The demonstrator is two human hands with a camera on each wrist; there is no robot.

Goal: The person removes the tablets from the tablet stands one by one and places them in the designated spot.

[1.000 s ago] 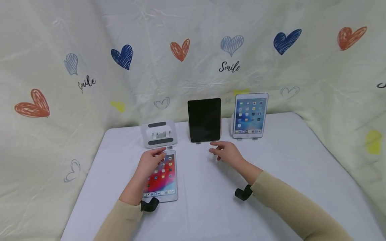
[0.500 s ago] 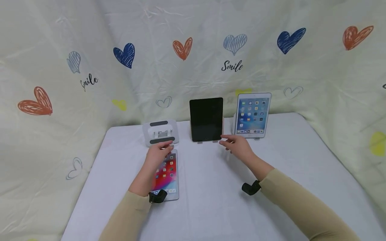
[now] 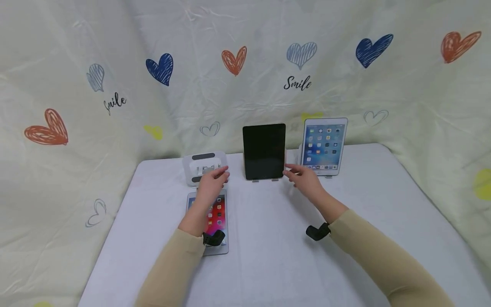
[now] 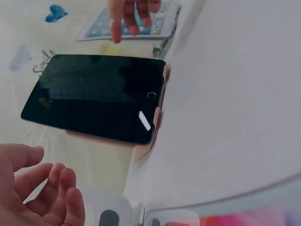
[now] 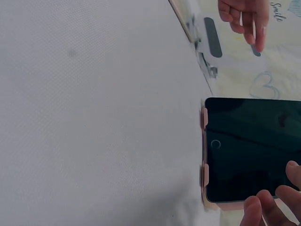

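Note:
A tablet with a dark screen (image 3: 264, 151) leans upright on a pink stand (image 4: 146, 153) at the back middle of the table. My right hand (image 3: 304, 179) is at its lower right edge, fingers loosely spread; in the right wrist view the fingertips (image 5: 253, 205) overlap that edge. My left hand (image 3: 212, 183) hovers with bent, relaxed fingers in front of a white tablet stand (image 3: 187, 168), to the left of the dark tablet and apart from it. Beneath the left forearm a white tablet with a red and blue screen (image 3: 220, 213) lies flat, partly hidden.
To the right, a white tablet with a lit blue screen (image 3: 324, 147) stands on its own holder, close behind the right hand. A white cloth covers the table (image 3: 268, 256). A pale curtain printed with hearts (image 3: 261, 94) hangs right behind the table's back edge.
My left hand has moved forward and right, from over the flat tablet to the front of the white stand. My right hand has moved forward to the dark tablet's right edge.

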